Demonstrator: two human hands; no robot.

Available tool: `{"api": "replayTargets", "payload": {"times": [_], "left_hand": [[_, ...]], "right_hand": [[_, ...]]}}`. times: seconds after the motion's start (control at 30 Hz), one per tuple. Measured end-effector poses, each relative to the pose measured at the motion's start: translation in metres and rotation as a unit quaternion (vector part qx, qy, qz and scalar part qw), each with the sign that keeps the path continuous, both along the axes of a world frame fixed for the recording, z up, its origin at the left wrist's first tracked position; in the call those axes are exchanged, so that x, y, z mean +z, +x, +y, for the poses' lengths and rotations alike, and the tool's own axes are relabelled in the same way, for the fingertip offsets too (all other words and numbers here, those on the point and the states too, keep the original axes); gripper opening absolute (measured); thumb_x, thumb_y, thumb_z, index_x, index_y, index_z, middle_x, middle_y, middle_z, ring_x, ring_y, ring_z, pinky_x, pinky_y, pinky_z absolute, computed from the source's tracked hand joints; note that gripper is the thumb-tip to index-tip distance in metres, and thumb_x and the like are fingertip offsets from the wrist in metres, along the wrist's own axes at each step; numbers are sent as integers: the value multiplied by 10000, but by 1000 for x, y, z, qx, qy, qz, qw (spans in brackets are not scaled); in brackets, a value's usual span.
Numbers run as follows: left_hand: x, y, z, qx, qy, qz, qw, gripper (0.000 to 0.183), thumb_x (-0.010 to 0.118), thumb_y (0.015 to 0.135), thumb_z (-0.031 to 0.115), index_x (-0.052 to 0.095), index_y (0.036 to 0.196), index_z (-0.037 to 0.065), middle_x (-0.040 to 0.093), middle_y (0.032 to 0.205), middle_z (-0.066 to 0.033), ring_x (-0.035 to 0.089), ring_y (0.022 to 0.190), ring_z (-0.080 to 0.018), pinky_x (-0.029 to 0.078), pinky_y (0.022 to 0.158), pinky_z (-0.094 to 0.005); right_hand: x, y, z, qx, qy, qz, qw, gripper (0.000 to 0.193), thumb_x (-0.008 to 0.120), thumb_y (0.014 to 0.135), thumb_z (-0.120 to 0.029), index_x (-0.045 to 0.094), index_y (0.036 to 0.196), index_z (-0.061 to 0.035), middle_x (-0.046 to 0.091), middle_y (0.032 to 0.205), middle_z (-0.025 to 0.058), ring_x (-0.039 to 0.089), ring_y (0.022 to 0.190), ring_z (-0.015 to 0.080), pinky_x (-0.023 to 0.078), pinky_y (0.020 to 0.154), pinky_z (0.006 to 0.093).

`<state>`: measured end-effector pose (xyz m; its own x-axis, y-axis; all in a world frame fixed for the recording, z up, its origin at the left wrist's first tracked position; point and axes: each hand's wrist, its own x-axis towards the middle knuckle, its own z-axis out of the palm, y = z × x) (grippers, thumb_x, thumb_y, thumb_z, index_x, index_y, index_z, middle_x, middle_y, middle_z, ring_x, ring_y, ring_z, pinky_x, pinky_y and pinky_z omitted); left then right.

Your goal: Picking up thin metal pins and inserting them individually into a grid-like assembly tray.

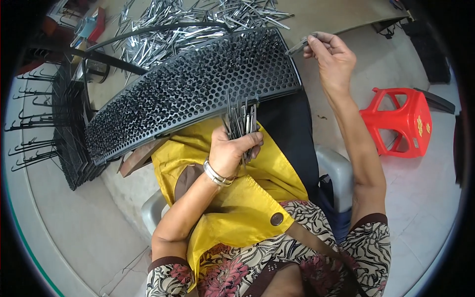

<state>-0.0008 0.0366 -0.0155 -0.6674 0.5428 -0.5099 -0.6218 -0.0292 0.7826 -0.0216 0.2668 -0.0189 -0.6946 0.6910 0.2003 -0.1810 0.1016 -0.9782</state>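
Note:
In front of me, tilted across my lap and the table edge, is a long black perforated panel [193,74]. Small dark pieces crowd its left and upper holes, while bare round holes show along the near right side. My left hand [231,151] is closed around an upright bundle of thin metal strips [241,119], just off the panel's near edge. Beyond the panel's right end, my right hand [332,55] pinches a small metal piece [298,46] between thumb and fingers, its tip close to the panel's corner. Whether it is one strip or a few, I cannot tell.
A heap of loose metal strips [168,20] covers the table [336,14] behind the panel. A black bar handle [158,32] arches over it. Stacked black panels with hooks [69,128] stand at the left. A red plastic stool [401,123] is on the right, near a grey armrest [336,173].

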Motion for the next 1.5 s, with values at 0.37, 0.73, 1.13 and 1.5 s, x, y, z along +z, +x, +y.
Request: {"api": "replayTargets", "payload": {"times": [0.37,0.73,1.13,1.5], "left_hand": [[-8,3,-5,16,7,-35,999,53,588,716,-34,546,717,-1,554,607,-64,497,440,-127,361,397,-218],[-9,5,-9,15,8,-41,999,59,593,716,-30,547,728,5,554,608,-62,502,442,-123,365,397,-216],[-9,5,-10,25,16,-39,999,70,599,705,-26,543,742,-7,544,596,-72,477,421,-134,345,381,-217],[-5,7,-11,15,39,-39,998,70,600,713,-22,536,702,4,551,603,-59,495,436,-113,369,398,-218]], "right_hand": [[-9,-7,-5,5,-40,50,998,124,593,773,-17,561,862,63,586,727,75,572,618,116,494,551,232],[-9,-7,-22,5,187,-3,982,126,606,772,-32,574,868,43,580,696,25,533,596,49,438,531,172],[-14,-14,-23,-34,392,30,919,77,620,747,-36,606,800,18,563,646,29,481,525,39,387,474,179],[-8,-16,-21,7,402,35,915,63,626,720,-17,594,763,16,565,638,69,495,516,108,394,492,227]]}}
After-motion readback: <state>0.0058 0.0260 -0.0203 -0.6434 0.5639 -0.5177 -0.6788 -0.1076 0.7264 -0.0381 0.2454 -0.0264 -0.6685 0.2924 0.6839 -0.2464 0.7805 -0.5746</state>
